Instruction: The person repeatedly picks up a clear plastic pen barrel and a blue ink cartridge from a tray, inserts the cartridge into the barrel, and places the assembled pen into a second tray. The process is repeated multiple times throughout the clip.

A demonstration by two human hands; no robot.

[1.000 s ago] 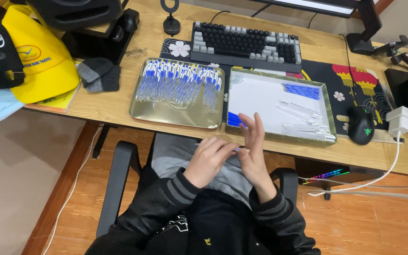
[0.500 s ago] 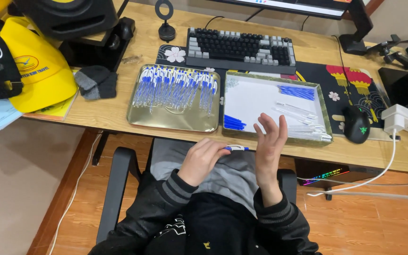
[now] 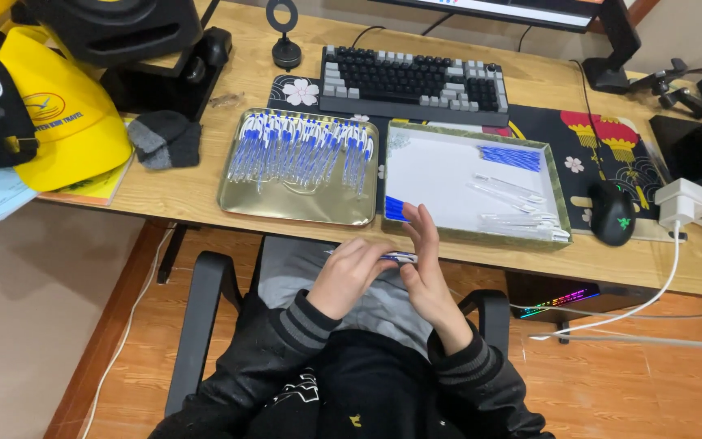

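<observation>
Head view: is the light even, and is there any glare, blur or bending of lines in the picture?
Head view: light is soft and even, shadows faint. The metal tray shows a dull sheen, no hard glare. The left hand, right hand and the pen between them look slightly soft; the keyboard is sharper. The desk edge bows a little, a wide-lens effect.

A single head-worn camera is looking steeply down from above the seated person, facing forward over the lap toward the tabletop [image 3: 205, 195], taking in hands close below.
</observation>
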